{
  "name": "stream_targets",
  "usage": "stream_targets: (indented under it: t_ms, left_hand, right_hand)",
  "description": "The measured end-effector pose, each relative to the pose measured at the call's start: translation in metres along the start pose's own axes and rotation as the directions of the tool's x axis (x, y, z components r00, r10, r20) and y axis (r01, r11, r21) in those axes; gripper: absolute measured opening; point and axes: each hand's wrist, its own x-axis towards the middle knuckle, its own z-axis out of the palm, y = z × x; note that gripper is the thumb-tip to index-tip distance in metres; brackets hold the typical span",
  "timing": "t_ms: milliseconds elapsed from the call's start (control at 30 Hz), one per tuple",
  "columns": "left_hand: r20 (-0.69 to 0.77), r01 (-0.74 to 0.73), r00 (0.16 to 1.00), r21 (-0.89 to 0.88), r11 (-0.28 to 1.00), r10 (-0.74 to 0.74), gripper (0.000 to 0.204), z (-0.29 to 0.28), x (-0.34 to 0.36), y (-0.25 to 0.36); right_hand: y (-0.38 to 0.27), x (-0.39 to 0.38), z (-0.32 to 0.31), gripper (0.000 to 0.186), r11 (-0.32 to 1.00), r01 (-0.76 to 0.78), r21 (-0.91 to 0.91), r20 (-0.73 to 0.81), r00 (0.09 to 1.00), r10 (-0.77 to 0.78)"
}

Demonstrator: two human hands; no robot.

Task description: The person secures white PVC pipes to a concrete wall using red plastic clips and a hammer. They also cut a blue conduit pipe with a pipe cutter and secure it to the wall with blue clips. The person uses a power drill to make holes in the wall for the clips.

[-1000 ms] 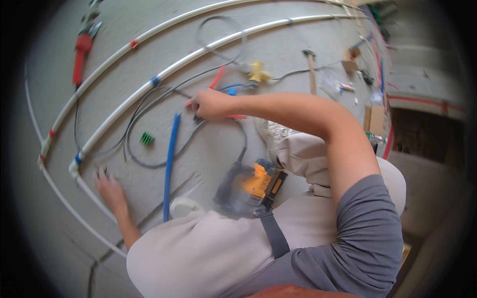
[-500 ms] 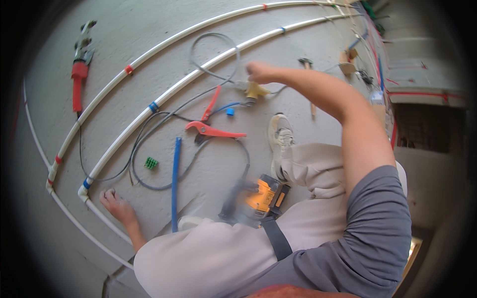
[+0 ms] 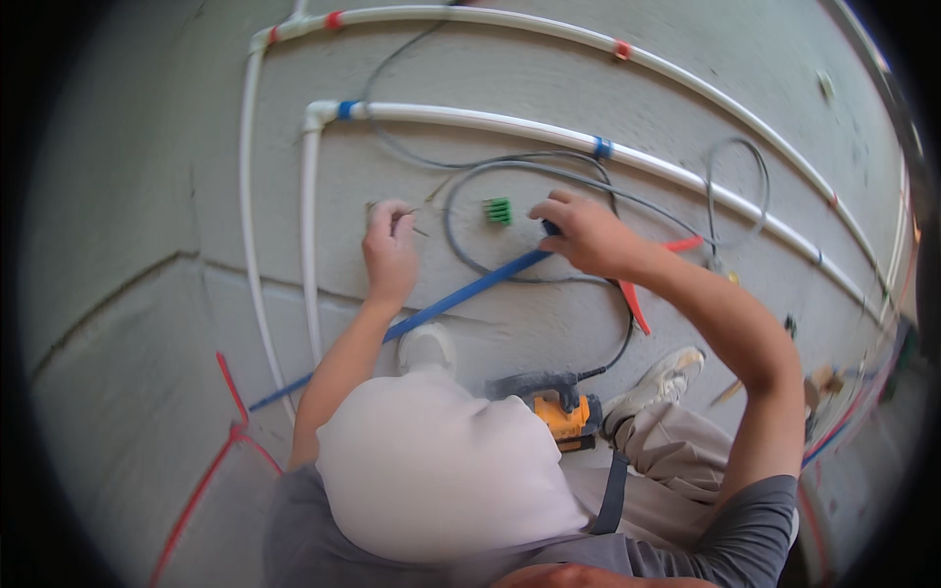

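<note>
Left hand [image 3: 391, 245] curled here, slim bits [image 3: 421, 231] poking out, too blurred to tell if it grips! Blue tube [image 3: 470, 291] slants beneath the left forearm [image 3: 345, 361]: probably light, smooth, fairly stiff, best held mid-length; right hand [image 3: 590, 235] grasps its upper end.

The scene is viewed from the person's head, through the left of two side-by-side fisheye cameras. The view is aimed downward, past a close knee [image 3: 441, 461], at the left hand [image 3: 392, 235], right hand [image 3: 588, 235] and floor [image 3: 127, 206]; white pipes [image 3: 461, 119] are bowed by the lens.
</note>
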Motion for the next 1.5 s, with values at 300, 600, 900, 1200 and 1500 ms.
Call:
stream_targets:
  t_ms: [300, 600, 900, 1200, 1500]
  left_hand:
    - [-0.101, 0.338, 0.919, -0.298, 0.893, -0.382, 0.012, -0.068, -0.056, 0.019]
    - [-0.169, 0.347, 0.878, -0.42, 0.839, -0.448, 0.01, -0.065, -0.129, 0.064]
    - [-0.215, 0.429, 0.862, -0.174, 0.886, -0.459, 0.01, -0.061, -0.152, 0.109]
    - [0.105, 0.175, 0.97, 0.327, 0.929, -0.219, 0.015, -0.044, -0.053, 0.223]
    - [0.741, -0.78, 0.562, 0.327, 0.533, 0.367, 0.007, 0.13, 0.018, 0.397]
  right_hand:
    - [-0.06, 0.166, 0.069, 0.026, 0.921, 0.344, -0.181, 0.073, 0.939, -0.336]
    - [-0.068, 0.196, 0.05, 0.034, 0.926, 0.108, 0.361, 0.146, 0.975, -0.17]
    - [-0.029, 0.117, -0.027, 0.044, 0.933, 0.36, -0.011, -0.077, 0.93, -0.36]
    - [0.185, -0.378, -0.097, 0.018, 0.96, -0.137, 0.244, -0.738, 0.615, 0.276]
    - [0.331, -0.819, -0.039, 0.027, 0.451, -0.613, 0.649, -0.728, -0.672, 0.135]
